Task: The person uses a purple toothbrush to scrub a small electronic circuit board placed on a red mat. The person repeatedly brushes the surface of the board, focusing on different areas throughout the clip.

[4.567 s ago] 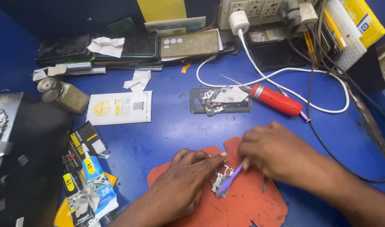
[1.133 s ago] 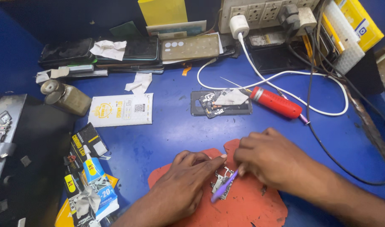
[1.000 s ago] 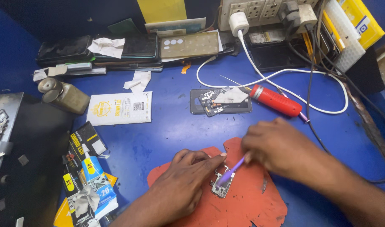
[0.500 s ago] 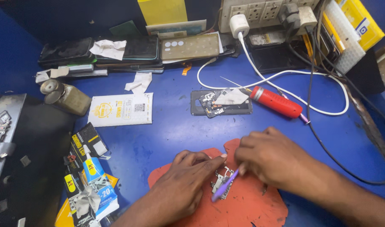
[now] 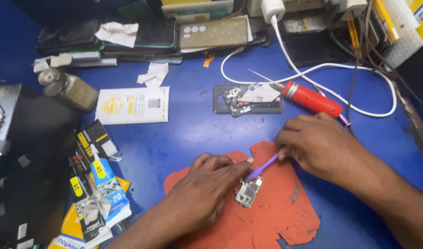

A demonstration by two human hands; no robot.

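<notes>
A small phone circuit board point(image 5: 248, 192) lies on a worn red mat point(image 5: 271, 214) at the front of the blue table. My left hand point(image 5: 204, 191) rests flat on the mat, its fingertips pressing the board's upper left edge. My right hand point(image 5: 320, 143) holds a thin purple brush point(image 5: 262, 167) whose tip touches the top of the board.
A red soldering tool point(image 5: 310, 99) with a white cable point(image 5: 313, 69) lies behind, next to an opened phone frame point(image 5: 248, 99). Stacked phones point(image 5: 142, 37) line the back edge. A small bottle point(image 5: 68, 87), a white packet point(image 5: 133, 105) and glue packets point(image 5: 98, 180) sit left.
My right hand has swept the purple brush back and forth over the board; it now sits a bit further right and higher. My left hand has stayed on the board.
</notes>
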